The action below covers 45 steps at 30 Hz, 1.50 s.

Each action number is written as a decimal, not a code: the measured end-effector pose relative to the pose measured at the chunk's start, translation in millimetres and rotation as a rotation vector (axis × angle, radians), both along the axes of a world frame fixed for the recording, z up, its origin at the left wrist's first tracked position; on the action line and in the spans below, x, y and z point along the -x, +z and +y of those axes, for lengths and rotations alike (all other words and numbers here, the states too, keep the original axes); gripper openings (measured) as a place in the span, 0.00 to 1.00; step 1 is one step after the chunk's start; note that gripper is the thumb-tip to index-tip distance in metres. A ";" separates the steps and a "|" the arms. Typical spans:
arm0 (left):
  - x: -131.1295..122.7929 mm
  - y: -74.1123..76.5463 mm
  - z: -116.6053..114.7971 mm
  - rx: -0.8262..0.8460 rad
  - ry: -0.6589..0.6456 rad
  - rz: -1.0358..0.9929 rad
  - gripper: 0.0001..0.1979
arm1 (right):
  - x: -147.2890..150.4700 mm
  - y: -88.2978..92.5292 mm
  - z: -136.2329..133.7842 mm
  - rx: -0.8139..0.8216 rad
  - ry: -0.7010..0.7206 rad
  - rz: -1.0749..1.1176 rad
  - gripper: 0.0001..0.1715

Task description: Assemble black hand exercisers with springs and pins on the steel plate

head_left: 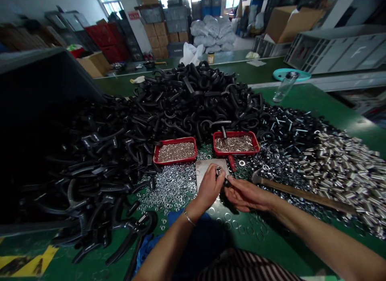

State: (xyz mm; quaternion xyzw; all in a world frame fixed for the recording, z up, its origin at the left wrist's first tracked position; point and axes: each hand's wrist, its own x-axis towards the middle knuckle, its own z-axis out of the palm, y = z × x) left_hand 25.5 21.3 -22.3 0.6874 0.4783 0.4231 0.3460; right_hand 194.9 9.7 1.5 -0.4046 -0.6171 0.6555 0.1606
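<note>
Your left hand (210,187) is closed, pinching a small metal sleeve (218,171) above a steel plate (205,170). Your right hand (247,194) is nearly closed, its fingertips (229,179) on a small dark part (226,183) beside the sleeve. Loose washers (170,188) cover the green worktop (271,248), with a hammer (301,194) just right and two red trays (175,160) ahead.

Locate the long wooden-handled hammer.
In the head view, the wooden-handled hammer lies right of the right hand, on loose steel washers, its head just below the red tray of metal pins.
</note>
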 end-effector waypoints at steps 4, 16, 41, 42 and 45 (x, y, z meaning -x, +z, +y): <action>-2.7 -2.9 -0.1 0.136 0.080 -0.094 0.13 | 2.5 -1.9 -2.7 -0.424 -0.190 -0.096 0.26; -0.4 3.1 -9.4 0.069 0.124 -0.008 0.12 | 6.9 -9.9 -11.4 -0.275 -0.256 -0.062 0.26; -0.9 9.4 13.5 -0.010 -0.203 0.500 0.08 | -11.5 -14.0 -14.5 -0.108 -0.022 -0.058 0.34; 0.0 8.8 20.6 -0.013 -0.243 0.602 0.06 | -14.9 -14.1 -12.4 -0.236 -0.046 -0.136 0.30; -0.1 12.5 39.3 -0.034 -0.298 0.820 0.07 | -34.7 -9.8 -10.5 -0.515 -0.097 -0.277 0.20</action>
